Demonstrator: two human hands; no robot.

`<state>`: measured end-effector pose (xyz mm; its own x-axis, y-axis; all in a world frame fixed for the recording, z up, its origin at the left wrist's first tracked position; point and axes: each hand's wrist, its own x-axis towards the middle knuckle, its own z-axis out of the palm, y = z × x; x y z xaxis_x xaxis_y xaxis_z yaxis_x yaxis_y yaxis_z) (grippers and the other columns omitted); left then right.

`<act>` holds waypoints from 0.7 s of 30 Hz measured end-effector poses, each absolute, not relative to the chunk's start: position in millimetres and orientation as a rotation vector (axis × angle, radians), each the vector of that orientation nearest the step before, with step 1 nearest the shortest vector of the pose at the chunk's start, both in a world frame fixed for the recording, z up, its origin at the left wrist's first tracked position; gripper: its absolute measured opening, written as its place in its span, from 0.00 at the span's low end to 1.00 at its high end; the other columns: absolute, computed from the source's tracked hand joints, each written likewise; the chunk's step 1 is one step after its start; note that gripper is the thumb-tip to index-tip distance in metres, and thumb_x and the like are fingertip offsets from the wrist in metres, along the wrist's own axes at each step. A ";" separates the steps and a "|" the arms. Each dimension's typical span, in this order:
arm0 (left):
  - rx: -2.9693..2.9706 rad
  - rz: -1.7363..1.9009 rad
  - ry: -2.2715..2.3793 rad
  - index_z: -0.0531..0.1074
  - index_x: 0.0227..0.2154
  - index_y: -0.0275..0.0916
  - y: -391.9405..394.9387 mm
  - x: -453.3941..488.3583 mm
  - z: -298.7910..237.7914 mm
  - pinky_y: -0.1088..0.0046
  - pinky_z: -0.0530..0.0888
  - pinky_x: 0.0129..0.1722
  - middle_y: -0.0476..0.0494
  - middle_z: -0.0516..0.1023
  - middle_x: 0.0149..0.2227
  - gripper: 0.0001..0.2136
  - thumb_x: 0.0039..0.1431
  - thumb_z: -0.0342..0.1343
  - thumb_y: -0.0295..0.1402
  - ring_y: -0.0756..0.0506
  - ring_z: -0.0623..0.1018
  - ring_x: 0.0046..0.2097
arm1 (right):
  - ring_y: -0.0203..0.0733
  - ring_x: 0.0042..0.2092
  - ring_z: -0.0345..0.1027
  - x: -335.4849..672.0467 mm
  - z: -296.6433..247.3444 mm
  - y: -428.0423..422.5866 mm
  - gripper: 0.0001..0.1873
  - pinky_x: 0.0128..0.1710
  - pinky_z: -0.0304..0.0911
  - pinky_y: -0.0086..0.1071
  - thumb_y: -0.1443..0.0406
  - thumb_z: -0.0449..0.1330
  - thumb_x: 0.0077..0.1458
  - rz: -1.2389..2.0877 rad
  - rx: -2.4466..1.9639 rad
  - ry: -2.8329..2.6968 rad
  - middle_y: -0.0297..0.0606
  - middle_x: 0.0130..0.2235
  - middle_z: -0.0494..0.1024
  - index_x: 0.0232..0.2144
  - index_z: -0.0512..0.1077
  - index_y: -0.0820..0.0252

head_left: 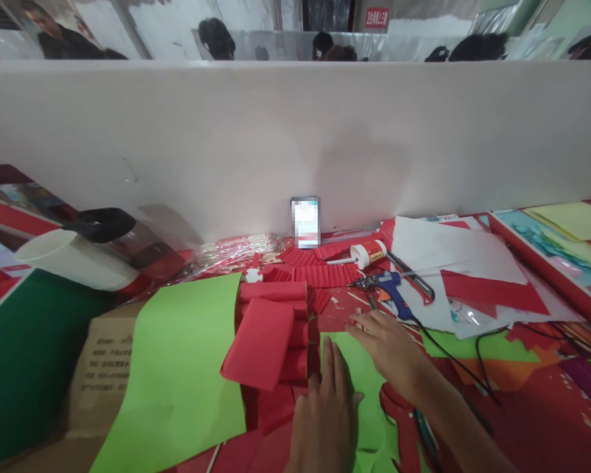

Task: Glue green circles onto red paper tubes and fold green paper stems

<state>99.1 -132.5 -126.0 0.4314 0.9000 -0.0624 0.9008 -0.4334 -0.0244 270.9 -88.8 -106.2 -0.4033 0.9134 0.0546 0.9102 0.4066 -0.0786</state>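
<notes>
My left hand (325, 410) lies with its fingers stretched out along the left edge of a cut piece of light green paper (372, 427). Over the upper right part of that paper is my right hand (391, 348), its fingers extended and pointing left; no object shows in it. Left of my hands, a folded red paper piece (261, 341) rests on a row of red paper rolls (298, 364). A large light green sheet (187, 368) lies farther left, its edge against the rolls. Partly behind my right forearm is a dark-handled tool I cannot make out.
Beyond my right hand lie a blue glue gun (394, 289) with a black cord, a utility knife (414, 279) and a white glue bottle (369, 253). A phone (306, 223) leans against the white partition (226, 144). At left stand a paper cup (79, 259) and a cardboard box (103, 368).
</notes>
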 end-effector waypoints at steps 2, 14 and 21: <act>2.638 -0.108 1.666 0.58 0.63 0.42 -132.4 99.6 -126.6 0.70 0.78 0.27 0.35 0.54 0.67 0.31 0.58 0.56 0.44 0.39 0.76 0.45 | 0.48 0.50 0.63 280.6 -97.8 -77.2 0.21 0.48 0.59 0.41 0.81 0.54 0.52 0.100 -1.624 -2.621 0.42 0.50 0.74 0.43 0.74 0.58; 2.640 -0.076 1.659 0.59 0.63 0.40 -134.0 97.7 -124.9 0.70 0.78 0.29 0.35 0.56 0.66 0.30 0.59 0.55 0.44 0.42 0.77 0.42 | 0.46 0.50 0.63 291.8 -79.1 -44.9 0.08 0.45 0.59 0.38 0.74 0.58 0.58 0.108 -1.278 -2.960 0.39 0.41 0.75 0.35 0.74 0.58; 2.654 -0.046 1.677 0.61 0.62 0.40 -134.3 98.4 -123.1 0.70 0.78 0.28 0.35 0.58 0.65 0.31 0.58 0.57 0.44 0.42 0.77 0.41 | 0.45 0.48 0.65 300.9 -85.6 -42.1 0.09 0.44 0.58 0.37 0.75 0.57 0.57 -0.013 -1.192 -2.990 0.38 0.39 0.77 0.35 0.73 0.58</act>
<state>98.4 -134.3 -123.1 0.4290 0.9029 -0.0261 0.9030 -0.4295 -0.0140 300.9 -42.1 -85.6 -0.7232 0.6872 -0.0688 0.6866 0.7262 0.0359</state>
